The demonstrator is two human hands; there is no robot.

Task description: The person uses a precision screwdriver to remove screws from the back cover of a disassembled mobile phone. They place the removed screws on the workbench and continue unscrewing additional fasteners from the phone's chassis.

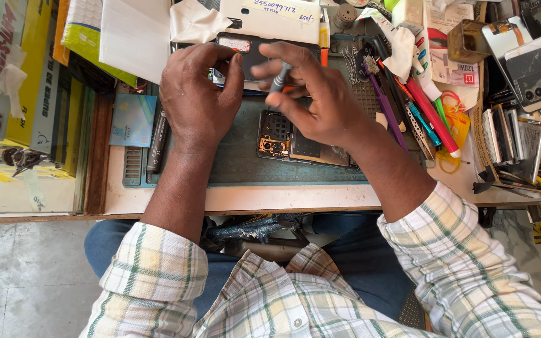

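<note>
Right hand (320, 100) hides much of the opened phone (295, 141) — the grey screwdriver (278, 78) tip is unseen, motion-blurred.

On the mat (233, 159), near its middle: opened phone (295, 141). Along the mat's left edge: pen (156, 143). Beyond its right edge: row of tools (424, 116). At the bench's far right corner: stacked phones (530, 62).

Teal mat (239, 159); seemingly grey screwdriver (277, 79).

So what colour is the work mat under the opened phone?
Dark teal-green mat, seen in the head view.
</note>
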